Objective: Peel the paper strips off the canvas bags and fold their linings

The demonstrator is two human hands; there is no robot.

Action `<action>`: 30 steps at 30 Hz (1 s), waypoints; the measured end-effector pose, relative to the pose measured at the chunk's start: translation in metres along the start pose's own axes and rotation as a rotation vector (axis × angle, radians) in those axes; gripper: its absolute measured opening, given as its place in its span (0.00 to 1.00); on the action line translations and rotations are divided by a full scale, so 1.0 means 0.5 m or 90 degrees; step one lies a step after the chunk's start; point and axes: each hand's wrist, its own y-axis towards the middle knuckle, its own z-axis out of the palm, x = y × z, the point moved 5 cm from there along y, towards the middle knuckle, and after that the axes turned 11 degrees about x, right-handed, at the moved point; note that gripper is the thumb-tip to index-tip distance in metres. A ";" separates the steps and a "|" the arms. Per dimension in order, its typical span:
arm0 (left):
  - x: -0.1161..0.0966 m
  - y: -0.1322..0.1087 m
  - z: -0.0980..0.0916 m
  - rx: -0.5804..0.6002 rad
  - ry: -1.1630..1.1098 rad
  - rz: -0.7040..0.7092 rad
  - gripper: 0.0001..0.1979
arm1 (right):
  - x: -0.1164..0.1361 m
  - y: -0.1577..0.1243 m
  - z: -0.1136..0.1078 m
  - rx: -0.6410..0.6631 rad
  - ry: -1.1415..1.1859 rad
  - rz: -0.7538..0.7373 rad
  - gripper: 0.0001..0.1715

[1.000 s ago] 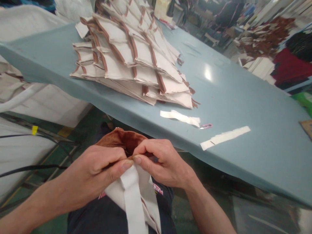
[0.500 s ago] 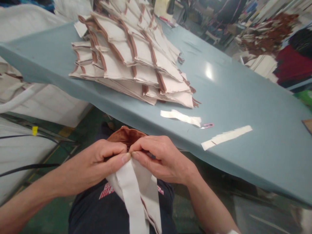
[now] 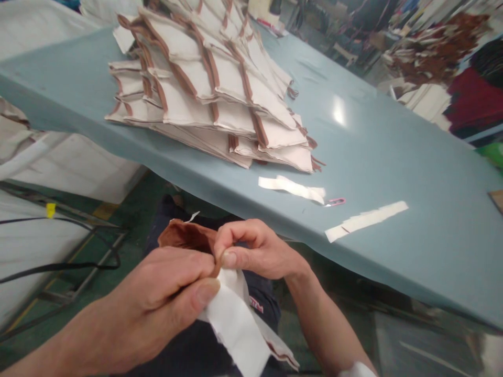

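Over my lap, my left hand (image 3: 165, 293) and my right hand (image 3: 251, 248) both pinch a fabric piece (image 3: 231, 314) made of white cloth with a brown part (image 3: 184, 236) bunched at its far end. The thumbs and forefingers of both hands meet at the seam where white and brown join. A white strip of the piece hangs down from my left thumb toward my dark trousers. In front of me, on the grey-blue table (image 3: 377, 157), lies a fanned stack of white pieces with brown trim (image 3: 212, 89).
Two loose white strips (image 3: 293, 188) (image 3: 365, 221) and a small pink clip (image 3: 334, 201) lie on the table near its front edge. White sacks and black cables (image 3: 58, 262) fill the floor at left. Piles of red and brown fabric (image 3: 451, 63) stand at the far right.
My left hand has come nearer and lower, turning the white strip sideways. The brown end has shifted left and folded smaller. My right hand has curled tighter on the seam.
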 end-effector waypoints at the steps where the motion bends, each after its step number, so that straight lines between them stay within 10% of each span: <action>1: 0.000 0.000 0.005 -0.005 -0.002 0.001 0.18 | -0.006 -0.002 0.001 0.002 0.008 0.001 0.35; 30: 0.065 0.035 0.040 0.007 -0.116 -0.167 0.23 | 0.041 -0.061 -0.032 -0.148 -0.239 -0.031 0.26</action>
